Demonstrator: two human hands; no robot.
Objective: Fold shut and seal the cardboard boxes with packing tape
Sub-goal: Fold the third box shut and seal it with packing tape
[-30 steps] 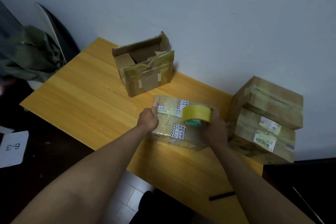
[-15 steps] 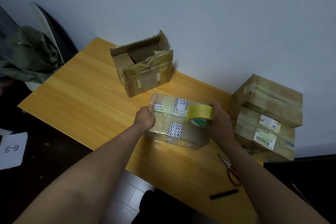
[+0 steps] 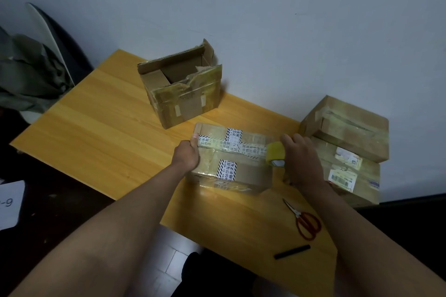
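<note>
Both arms outstretched, left hand (image 3: 187, 157) gripping box (image 3: 231, 166) (thumb atop), right hand (image 3: 301, 159) clutching tape roll (image 3: 276, 153)

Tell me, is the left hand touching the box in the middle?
Touching. The head view shows the left hand gripping the near-left edge of the middle box, thumb pressed on its taped top.

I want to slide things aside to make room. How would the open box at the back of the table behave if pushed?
The open box probably slides easily: its base sits flat on the smooth wooden table. Its torn, ragged flaps suggest weak top edges, so pushing low is likely safer. It seems unlikely to tip, being wide and squat.
</note>
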